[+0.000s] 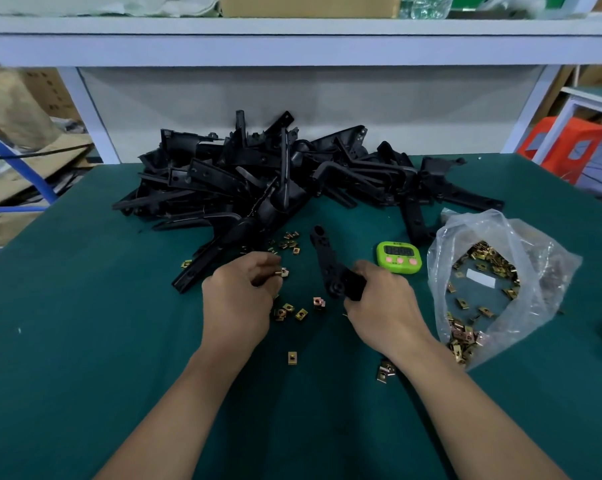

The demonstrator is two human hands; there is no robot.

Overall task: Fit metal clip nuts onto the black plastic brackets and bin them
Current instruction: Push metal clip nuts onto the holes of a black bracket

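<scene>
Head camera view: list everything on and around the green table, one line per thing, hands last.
bracket pile: many, black, heaped at the far middle of the table
held bracket: one, black, above the mat, near end in the right hand
held clip nut: one, brass-coloured, at the left fingertips
loose clip nuts: over a dozen, brass-coloured, scattered on the mat around the hands
plastic bag: one, clear, right side of the table, open, many clip nuts inside
timer: one, green with pink buttons, left of the bag
table: one, dark green top
shelf: one, white, above the table
stool: one, orange, beyond the table at right
cardboard: several pieces, brown, at left
left hand: pinches the clip nut
right hand: grips the bracket
</scene>
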